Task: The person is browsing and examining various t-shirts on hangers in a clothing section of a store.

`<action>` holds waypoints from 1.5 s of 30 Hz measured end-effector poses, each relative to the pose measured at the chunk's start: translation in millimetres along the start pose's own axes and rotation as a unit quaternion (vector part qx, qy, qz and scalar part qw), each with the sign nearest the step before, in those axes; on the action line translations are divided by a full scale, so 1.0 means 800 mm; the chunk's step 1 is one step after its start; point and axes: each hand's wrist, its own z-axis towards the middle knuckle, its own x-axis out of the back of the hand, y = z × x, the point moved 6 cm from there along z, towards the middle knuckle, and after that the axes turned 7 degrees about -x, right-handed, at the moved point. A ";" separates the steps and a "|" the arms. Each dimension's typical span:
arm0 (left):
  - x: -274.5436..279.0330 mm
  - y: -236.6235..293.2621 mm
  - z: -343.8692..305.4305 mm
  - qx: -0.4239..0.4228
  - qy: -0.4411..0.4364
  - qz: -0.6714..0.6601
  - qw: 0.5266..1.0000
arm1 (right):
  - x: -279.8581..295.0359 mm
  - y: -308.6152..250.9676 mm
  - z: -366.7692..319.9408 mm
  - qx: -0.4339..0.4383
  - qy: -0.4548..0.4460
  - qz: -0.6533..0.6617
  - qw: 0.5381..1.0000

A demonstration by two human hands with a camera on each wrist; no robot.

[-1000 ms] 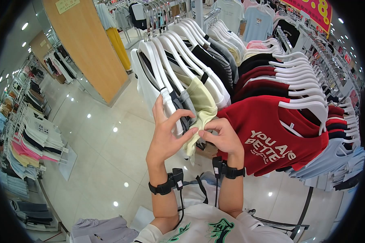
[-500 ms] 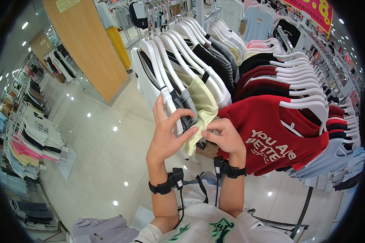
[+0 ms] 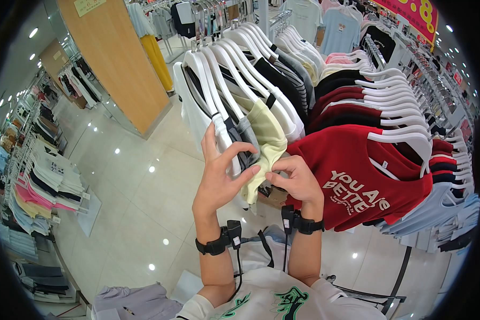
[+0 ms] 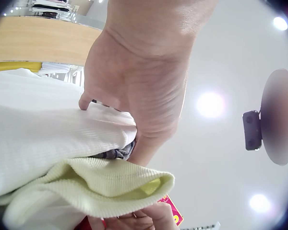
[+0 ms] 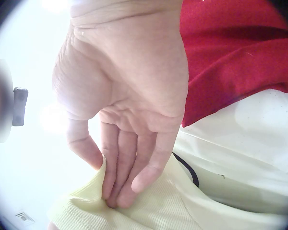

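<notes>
A pale yellow ribbed shirt (image 3: 267,131) hangs on a white hanger among several other tops, its sleeve bunched between the two hands. My right hand (image 3: 297,182) pinches a fold of that ribbed cloth between thumb and fingers, as the right wrist view shows from the palm side. On the left, my left hand (image 3: 216,173) curls round the sleeves, thumb tip against the yellow one and index finger over a dark grey garment (image 3: 247,158). The left wrist view shows a white ribbed garment (image 4: 53,124) beside this hand; some of its fingers are hidden behind cloth.
White hangers (image 3: 208,80) crowd the rack ahead. To the right hangs a red shirt (image 3: 352,160) with white lettering, close to my right hand. A wooden pillar (image 3: 114,64) stands at the back left. Folded clothes (image 3: 50,176) lie on a far-left display.
Since a second ago my right hand has shifted slightly right, and its thumb has drawn a little away from the left thumb, widening the stretch of yellow cloth between them. My left hand barely moves.
</notes>
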 end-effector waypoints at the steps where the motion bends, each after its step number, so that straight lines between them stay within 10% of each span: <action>1: 0.000 0.000 0.000 0.002 0.001 0.001 1.000 | 0.000 0.000 0.000 0.002 -0.002 -0.001 1.000; 23: -0.002 -0.008 0.000 0.015 -0.002 0.005 1.000 | -0.004 0.024 0.010 -0.066 -0.038 0.083 0.994; 45: 0.020 -0.003 -0.001 0.061 0.020 0.026 0.998 | 0.046 0.001 0.007 0.004 0.183 0.025 0.983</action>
